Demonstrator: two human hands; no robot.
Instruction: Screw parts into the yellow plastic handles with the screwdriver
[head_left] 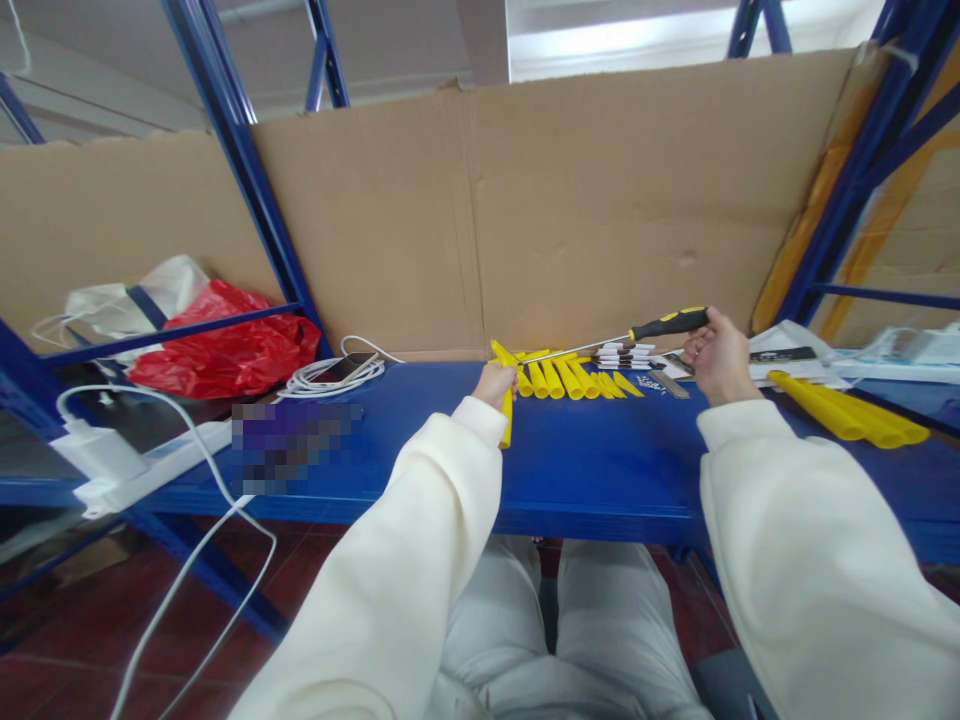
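My left hand [494,384] is closed around a yellow tube [506,425], which sticks out above and below the fist. With my right hand [721,355] I grip the butt end of a screwdriver [670,322] that has a black and yellow handle. Its long metal shaft points left, and the tip reaches the area of the tube by my left hand; whether it touches cannot be made out. Just right of that hand, several yellow cones [553,380] lie in a row on the blue shelf [600,460], with flatter yellow pieces [628,384] beside them.
Small white-and-dark stacked packs [624,356] and a metal strip [670,384] lie behind. Larger yellow tubes [847,410] rest at right. On the left are a coiled white cable [330,380], a red plastic bag [225,345] and a power strip [154,465]. A cardboard sheet [600,210] backs the shelf.
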